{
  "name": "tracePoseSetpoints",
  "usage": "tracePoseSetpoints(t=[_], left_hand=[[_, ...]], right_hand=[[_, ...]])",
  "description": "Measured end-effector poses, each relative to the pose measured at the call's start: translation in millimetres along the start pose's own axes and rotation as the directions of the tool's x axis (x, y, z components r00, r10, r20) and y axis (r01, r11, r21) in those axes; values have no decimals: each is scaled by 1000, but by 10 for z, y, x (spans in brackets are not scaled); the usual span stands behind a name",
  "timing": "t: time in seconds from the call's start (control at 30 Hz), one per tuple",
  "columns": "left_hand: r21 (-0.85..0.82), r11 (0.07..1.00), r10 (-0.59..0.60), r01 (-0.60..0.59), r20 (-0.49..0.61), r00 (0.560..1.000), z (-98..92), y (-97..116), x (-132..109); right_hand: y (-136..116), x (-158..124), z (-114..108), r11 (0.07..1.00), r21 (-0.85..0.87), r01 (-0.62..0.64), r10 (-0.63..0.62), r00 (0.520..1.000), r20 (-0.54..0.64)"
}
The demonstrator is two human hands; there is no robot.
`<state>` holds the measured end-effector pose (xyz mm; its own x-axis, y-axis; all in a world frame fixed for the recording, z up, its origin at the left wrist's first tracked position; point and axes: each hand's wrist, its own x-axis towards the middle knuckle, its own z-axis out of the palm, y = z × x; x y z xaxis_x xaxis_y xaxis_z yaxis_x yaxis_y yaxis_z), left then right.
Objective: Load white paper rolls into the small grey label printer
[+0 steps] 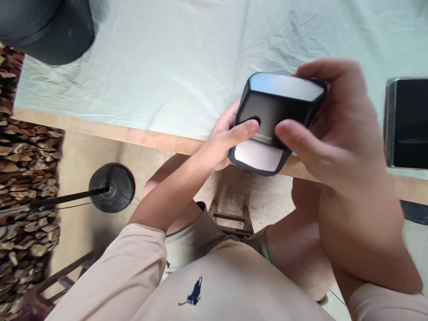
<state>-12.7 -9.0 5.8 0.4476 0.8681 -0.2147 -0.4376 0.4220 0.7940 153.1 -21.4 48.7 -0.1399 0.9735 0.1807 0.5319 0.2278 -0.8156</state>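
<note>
Box [284, 107] looks stiff and probably pretty light, maybe slick on those shiny panels [284, 87], so I'd hold it from both sides, like the left hand [227, 136] and right hand [344, 125] gripping it over the near edge of the table [133, 136].

Tbl [100, 126] w/ cloth [167, 58], blk-screened device [413, 125]

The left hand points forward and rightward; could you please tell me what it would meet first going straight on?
The left hand would first meet the black-and-silver device that it holds. Beyond that, the right hand seems next, though depth is unclear.
</note>
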Motion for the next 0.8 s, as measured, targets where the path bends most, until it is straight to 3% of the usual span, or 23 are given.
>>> tracePoseSetpoints(t=[0.1, 0.23, 0.33, 0.43, 0.57, 0.67, 0.73, 0.8], left_hand=[[-15, 1000, 23, -22, 28, 999, -22, 1, -6], [-117, 993, 18, -11, 57, 998, -32, 7, 26], [-218, 975, -30, 52, 106, 994, -49, 0, 90], [-240, 970, -47, 47, 7, 999, -74, -29, 146], [-212, 977, -20, -5, -115, 993, -75, -58, 161], [-160, 986, 30, -54, -152, 988, -54, -47, 153], [-166, 986, -2, -23, -147, 989, -42, -30, 154], [-210, 977, -57, 31, -119, 991, -32, -15, 154]], right_hand=[[-33, -10, 5, 996, -74, -40, 45, 997, 63], [-71, -2, 9, 988, -146, -53, 58, 998, 29], [-64, 5, -14, 978, -207, -1, -1, 1000, -11], [-27, 5, -40, 980, -179, 85, -83, 996, 21], [12, -6, -62, 985, -155, 72, -58, 994, 94], [6, -11, -78, 982, -175, 66, -52, 995, 83], [-17, -10, -80, 973, -209, 97, -87, 995, 57], [-57, -6, -65, 945, -305, 120, -140, 989, -43]])
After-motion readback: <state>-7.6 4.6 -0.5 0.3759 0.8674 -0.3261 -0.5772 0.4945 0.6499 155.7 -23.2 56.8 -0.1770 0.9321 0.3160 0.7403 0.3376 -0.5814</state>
